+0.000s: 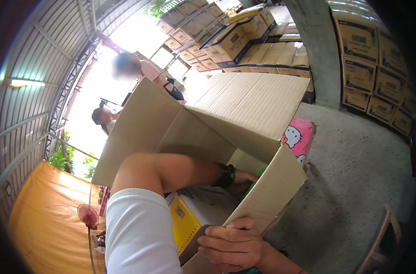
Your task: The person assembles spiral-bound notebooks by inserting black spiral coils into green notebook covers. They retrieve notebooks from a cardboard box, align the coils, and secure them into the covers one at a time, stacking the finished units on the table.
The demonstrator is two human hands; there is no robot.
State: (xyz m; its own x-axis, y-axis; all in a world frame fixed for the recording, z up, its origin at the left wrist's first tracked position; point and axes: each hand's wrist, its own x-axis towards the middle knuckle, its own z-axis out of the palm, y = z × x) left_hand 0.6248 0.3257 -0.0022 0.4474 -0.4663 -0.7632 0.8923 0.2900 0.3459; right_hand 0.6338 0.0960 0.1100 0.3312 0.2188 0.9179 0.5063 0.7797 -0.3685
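A large open cardboard box stands tilted in front of me, its flaps raised. My left arm, in a white sleeve and with a dark band at the wrist, reaches down into it. Inside, near the right wall, my left hand has its fingers bent against a green item, mostly hidden by the near flap. My right hand is closed over the near edge of the box. Close beside it in the box lie yellow-covered notebooks with a row of holes along the edge.
A pink package with a cartoon cat sits behind the box. Stacked cartons rise at the back, more cartons beyond a pillar. Two people stand at far left. A red fan and orange tarp are left; a wooden frame is right.
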